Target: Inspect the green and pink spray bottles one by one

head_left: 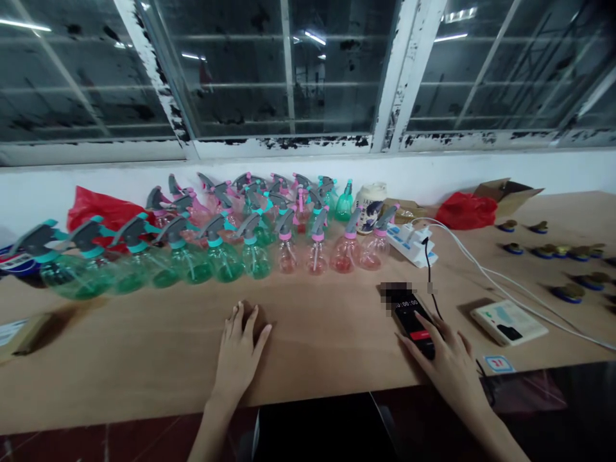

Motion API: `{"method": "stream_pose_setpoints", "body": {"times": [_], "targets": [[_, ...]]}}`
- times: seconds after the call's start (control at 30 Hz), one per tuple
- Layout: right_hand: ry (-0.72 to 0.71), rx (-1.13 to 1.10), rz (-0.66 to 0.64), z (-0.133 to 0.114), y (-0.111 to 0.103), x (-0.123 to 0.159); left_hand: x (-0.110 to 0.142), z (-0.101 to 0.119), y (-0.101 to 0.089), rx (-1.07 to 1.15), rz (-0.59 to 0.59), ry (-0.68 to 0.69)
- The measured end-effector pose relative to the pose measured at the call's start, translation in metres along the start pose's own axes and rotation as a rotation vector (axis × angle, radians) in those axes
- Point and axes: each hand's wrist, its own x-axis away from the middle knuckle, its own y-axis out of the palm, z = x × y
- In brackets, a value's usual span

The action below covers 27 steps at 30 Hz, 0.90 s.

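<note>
My left hand (239, 346) lies flat on the wooden table, fingers spread, holding nothing. A smartphone (412, 324) rests on the table with a timer reading zeros and a red bar on its dark screen. Over its lower right part is my right hand (445, 356), fingers apart, with the index fingertip at the screen. Beyond both hands runs a front row of spray bottles, green ones (195, 264) on the left and pink ones (345, 255) on the right, all with grey trigger heads. More spray bottles (253, 197) crowd behind them.
A white power strip (412, 244) with cables stands right of the bottles. Farther right are a small white box (510, 321), several round metallic pieces (570, 292), a red plastic bag (466, 210) and an open carton (507, 192). A brown package (24, 333) lies at the left edge.
</note>
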Motion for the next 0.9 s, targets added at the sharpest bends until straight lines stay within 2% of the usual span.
{"method": "stream_pose_setpoints", "body": {"times": [0.2,0.57,0.9], "targets": [[0.064,0.06,0.006,-0.0069,-0.0043,0.0034,-0.0004,-0.002,-0.0001,0.007,0.002,0.022],[0.014,0.066,-0.059,-0.004,-0.0031,0.0049,-0.0024,-0.0025,0.0009,0.022,0.035,0.01],[0.088,0.097,0.1,-0.0086,0.0013,-0.0006,-0.0027,-0.003,0.0018,0.028,0.049,0.016]]}}
